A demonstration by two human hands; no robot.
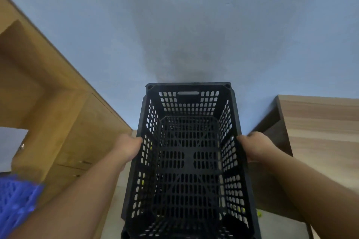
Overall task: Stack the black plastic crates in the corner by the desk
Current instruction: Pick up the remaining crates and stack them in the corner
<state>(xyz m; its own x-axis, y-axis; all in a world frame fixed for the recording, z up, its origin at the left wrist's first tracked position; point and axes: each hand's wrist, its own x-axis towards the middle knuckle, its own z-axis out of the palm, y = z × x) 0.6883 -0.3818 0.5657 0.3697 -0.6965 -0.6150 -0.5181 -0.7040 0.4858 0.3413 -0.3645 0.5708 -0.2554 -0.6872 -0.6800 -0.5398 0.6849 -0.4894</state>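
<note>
The black crate (pixel 189 153) is held between both hands, open top towards the camera, its far end close to the blue-grey wall (pixel 174 25). Each hand takes a long side about midway, which looks chosen to keep the load level and balanced while it is set down. The left hand (pixel 129 147) has its fingers (pixel 138 139) curled onto the left rim; the right hand (pixel 252 146) has its fingers curled round the right rim, so both are gripping the crate. Through the slotted floor a darker grid shows, perhaps another crate underneath, though I cannot tell for sure. Just outside the left fingers stands a wooden cabinet (pixel 77 122); just outside the right fingers is the desk (pixel 320 122) edge. The gap either side of the knuckles looks narrow, so lowering straight down seems the safest path. A blue mesh thing (pixel 17 200) sits blurred, well left of the left forearm
</note>
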